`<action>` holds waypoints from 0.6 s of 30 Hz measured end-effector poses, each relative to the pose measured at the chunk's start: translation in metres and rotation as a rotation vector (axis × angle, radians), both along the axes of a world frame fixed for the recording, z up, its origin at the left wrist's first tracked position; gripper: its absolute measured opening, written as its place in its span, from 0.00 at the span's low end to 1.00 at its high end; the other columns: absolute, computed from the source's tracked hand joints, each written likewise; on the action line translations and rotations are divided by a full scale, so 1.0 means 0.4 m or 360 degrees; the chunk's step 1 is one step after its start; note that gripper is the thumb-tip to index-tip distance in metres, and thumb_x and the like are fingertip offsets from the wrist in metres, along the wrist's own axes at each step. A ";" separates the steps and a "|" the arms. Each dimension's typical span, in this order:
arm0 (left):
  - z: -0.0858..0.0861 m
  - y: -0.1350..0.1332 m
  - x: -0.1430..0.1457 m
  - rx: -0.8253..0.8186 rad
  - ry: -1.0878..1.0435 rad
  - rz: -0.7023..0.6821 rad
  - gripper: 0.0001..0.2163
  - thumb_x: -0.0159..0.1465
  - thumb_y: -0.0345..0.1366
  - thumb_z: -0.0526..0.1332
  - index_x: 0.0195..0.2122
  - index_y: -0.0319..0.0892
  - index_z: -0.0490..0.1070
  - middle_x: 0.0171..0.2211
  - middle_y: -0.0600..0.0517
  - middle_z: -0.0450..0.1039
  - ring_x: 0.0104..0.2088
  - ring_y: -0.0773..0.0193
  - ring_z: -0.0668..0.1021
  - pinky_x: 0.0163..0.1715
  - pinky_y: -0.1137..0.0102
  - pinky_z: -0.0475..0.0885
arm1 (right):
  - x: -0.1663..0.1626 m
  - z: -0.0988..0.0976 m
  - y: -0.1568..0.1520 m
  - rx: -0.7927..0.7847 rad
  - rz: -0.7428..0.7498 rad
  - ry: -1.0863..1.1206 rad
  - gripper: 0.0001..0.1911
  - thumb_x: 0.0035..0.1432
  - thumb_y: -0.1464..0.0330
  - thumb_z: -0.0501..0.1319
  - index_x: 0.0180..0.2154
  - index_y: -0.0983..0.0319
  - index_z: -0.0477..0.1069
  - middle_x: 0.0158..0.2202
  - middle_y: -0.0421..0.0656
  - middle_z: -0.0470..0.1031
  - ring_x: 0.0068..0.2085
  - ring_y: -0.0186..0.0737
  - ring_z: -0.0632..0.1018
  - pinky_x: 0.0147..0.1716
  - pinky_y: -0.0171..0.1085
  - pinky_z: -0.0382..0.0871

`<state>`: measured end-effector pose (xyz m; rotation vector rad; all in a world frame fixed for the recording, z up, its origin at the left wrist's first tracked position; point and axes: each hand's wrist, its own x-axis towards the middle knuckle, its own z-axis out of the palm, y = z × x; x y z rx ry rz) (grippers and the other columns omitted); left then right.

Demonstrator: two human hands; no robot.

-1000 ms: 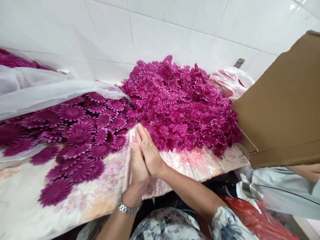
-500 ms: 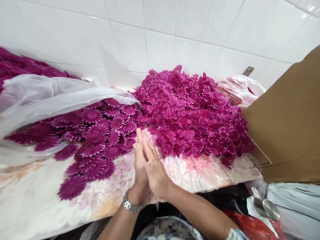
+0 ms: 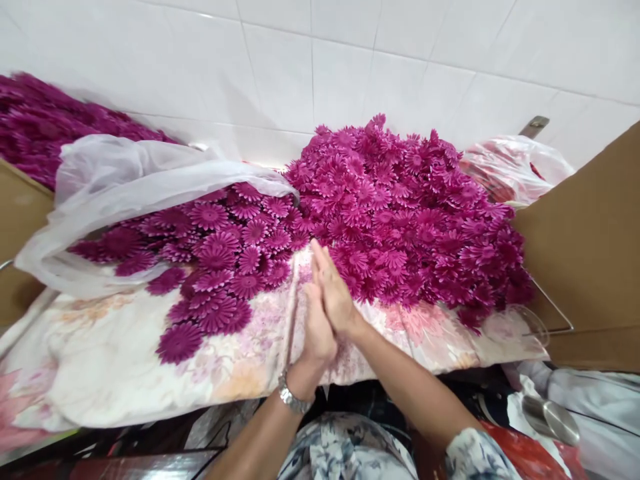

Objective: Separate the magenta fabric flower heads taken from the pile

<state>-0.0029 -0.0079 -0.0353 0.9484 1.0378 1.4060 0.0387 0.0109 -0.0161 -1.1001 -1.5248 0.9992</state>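
Note:
Palm against palm, my two hands meet over the front of the cloth. My left hand (image 3: 318,330), with a metal watch (image 3: 293,395) at its wrist, has its fingers stretched out. My right hand (image 3: 338,297) lies flat against it, fingers also straight. No object shows between them, though the inner palms are hidden. Just beyond the fingertips rises a large heap of magenta artificial flower heads (image 3: 390,213). To the left, more magenta flower heads (image 3: 217,250) lie in overlapping layers, partly under a white translucent plastic bag (image 3: 150,173).
A floral cloth (image 3: 125,347) covers the work surface. Brown cardboard stands at the right (image 3: 590,267) and the left edge (image 3: 20,233). Behind, a plastic bag with red contents (image 3: 520,167) rests by the tiled wall (image 3: 280,73). A metal cup (image 3: 553,419) sits low at right.
My hands stay pressed together, with the palms shifted slightly against each other. The view has turned left, so the heaps appear further right and the left cardboard shows.

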 end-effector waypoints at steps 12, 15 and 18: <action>0.017 0.013 0.005 -0.0071 -0.0240 -0.0063 0.28 0.66 0.54 0.38 0.61 0.52 0.60 0.64 0.56 0.58 0.67 0.64 0.51 0.65 0.64 0.50 | 0.000 -0.011 0.020 0.0063 -0.0011 -0.0152 0.36 0.61 0.46 0.36 0.65 0.54 0.43 0.69 0.36 0.43 0.69 0.39 0.43 0.68 0.49 0.33; 0.011 0.024 -0.009 -0.0032 -0.0349 -0.0092 0.28 0.65 0.56 0.39 0.61 0.52 0.59 0.65 0.57 0.55 0.67 0.62 0.50 0.65 0.62 0.48 | -0.005 -0.021 0.023 0.0079 0.0002 -0.0170 0.36 0.61 0.45 0.33 0.66 0.54 0.42 0.69 0.36 0.44 0.69 0.37 0.44 0.68 0.46 0.36; 0.013 0.029 -0.023 -0.0063 -0.0333 -0.0020 0.24 0.65 0.54 0.45 0.61 0.58 0.58 0.66 0.64 0.51 0.68 0.63 0.42 0.66 0.60 0.43 | -0.021 -0.012 -0.014 0.0231 0.0127 -0.0272 0.35 0.61 0.46 0.33 0.66 0.51 0.39 0.69 0.34 0.39 0.69 0.38 0.44 0.68 0.48 0.36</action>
